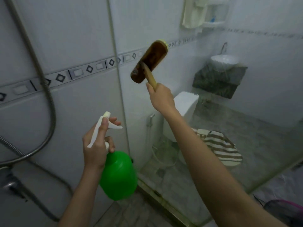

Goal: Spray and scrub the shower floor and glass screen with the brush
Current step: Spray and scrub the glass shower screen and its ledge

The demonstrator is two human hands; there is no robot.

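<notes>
My right hand [161, 97] grips the pale wooden handle of a scrub brush [150, 61]. Its dark brown head is raised with the yellowish bristles turned toward the glass screen [246, 128]. The screen looks hazy and runs from the wall corner toward the lower right. My left hand [96, 145] holds a green spray bottle [118, 175] by its white trigger head, with one finger on the trigger and the nozzle pointing up and left. A strip of tiled shower floor [131, 213] shows between my arms.
A metal shower hose [49, 99] loops down the tiled left wall to a tap [9, 184]. Behind the glass are a toilet [183, 112] with a striped seat cover, a small basin [224, 60] and a wall shelf [214, 13].
</notes>
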